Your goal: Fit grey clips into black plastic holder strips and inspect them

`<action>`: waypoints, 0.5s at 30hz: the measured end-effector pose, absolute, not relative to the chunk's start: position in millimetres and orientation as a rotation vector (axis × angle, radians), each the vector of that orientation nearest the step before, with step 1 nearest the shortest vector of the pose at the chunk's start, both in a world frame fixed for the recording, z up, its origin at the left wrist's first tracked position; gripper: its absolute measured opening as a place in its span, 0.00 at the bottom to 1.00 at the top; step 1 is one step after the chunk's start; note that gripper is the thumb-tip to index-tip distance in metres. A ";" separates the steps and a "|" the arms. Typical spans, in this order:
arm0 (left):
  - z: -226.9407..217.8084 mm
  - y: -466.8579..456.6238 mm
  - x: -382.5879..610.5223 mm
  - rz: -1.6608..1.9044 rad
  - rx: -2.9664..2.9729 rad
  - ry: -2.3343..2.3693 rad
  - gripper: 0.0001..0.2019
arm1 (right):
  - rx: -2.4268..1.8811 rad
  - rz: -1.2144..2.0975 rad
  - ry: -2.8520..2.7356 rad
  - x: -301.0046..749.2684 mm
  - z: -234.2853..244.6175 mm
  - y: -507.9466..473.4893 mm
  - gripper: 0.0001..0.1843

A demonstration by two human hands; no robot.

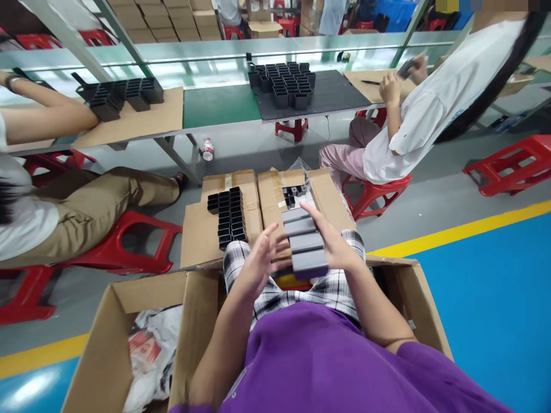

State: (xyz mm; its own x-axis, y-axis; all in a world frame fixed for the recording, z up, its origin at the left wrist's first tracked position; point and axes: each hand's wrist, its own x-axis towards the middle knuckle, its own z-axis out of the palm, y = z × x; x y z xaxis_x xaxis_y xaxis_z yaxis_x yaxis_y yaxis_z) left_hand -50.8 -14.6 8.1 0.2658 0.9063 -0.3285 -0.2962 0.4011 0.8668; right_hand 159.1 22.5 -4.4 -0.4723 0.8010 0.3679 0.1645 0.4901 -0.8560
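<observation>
1. Grey blocks (303, 241), four set edge to edge in a row, sit above a seated person's lap and checked shorts (275, 298). The row points toward 12 o'clock.
2. The likely mishap is a spill. The row looks like loose pieces braced mainly from one side, so a tilt of the wrist could send the nearest block sliding off at 6 o'clock. A nudge from the free hand could buckle the line.
3. The right hand (338, 249) carries the row from its 3 o'clock side. Its fingers (316, 221) lie almost straight, pressed along the blocks, with the tips reaching the far one. They are clamped against the row rather than wrapped round it.
4. The left hand (262, 258) is at 9 o'clock of the row and holds nothing. Its fingers (269, 238) are spread wide, and blur hides whether the thumb touches the blocks.
5. Two flat cartons lie on the floor at 12 o'clock. The left carton (198, 229) bears black pieces (228, 217) in neat columns, and the right carton (331, 201) holds only a few.
6. An open box (107, 344) at 7 o'clock holds a plastic bag (150, 344). Beyond, a long worktop (215, 106) carries more black parts (286, 83), and a co-worker in white (430, 109) sits at 2 o'clock.
</observation>
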 end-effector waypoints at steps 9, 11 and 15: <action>2.4 -13.1 -24.4 0.809 0.163 0.833 0.34 | -0.926 0.255 -2.614 128.9 5.4 9.8 0.62; -1.2 -10.2 -21.2 0.826 0.107 0.836 0.36 | -0.930 0.232 -2.672 124.7 5.9 7.2 0.64; -6.8 -10.8 -14.9 0.921 0.080 0.888 0.36 | -0.889 0.226 -2.719 121.4 9.6 5.6 0.63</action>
